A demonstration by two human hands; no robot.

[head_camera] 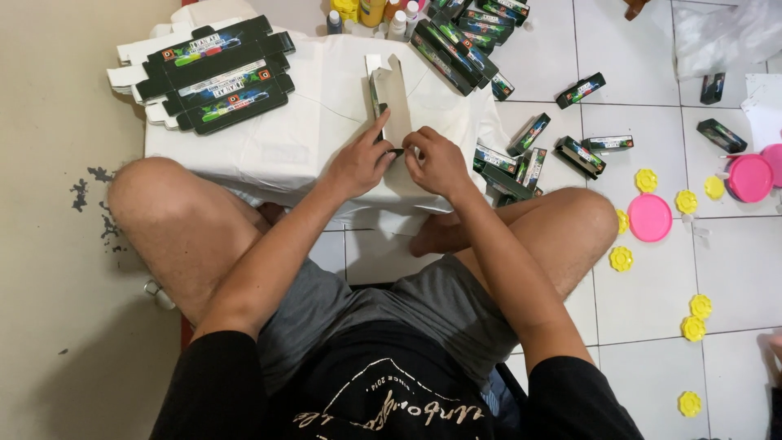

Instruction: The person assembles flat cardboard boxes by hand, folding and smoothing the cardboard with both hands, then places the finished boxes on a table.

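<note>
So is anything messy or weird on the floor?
Yes. Finished boxes lie scattered at all angles on the tiles, yellow flower-shaped pieces are strewn about, and dark blotches mark the beige floor at left, like chipped paint or stains.

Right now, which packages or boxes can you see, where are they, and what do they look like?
Half-folded carton: between both hands, grey inside, upright flaps.
Flat cartons: stacked at the white table's far left, black with coloured stripes.
Finished boxes: piled at the far right edge, long, black.
Loose boxes: scattered on the tiled floor, right.
</note>
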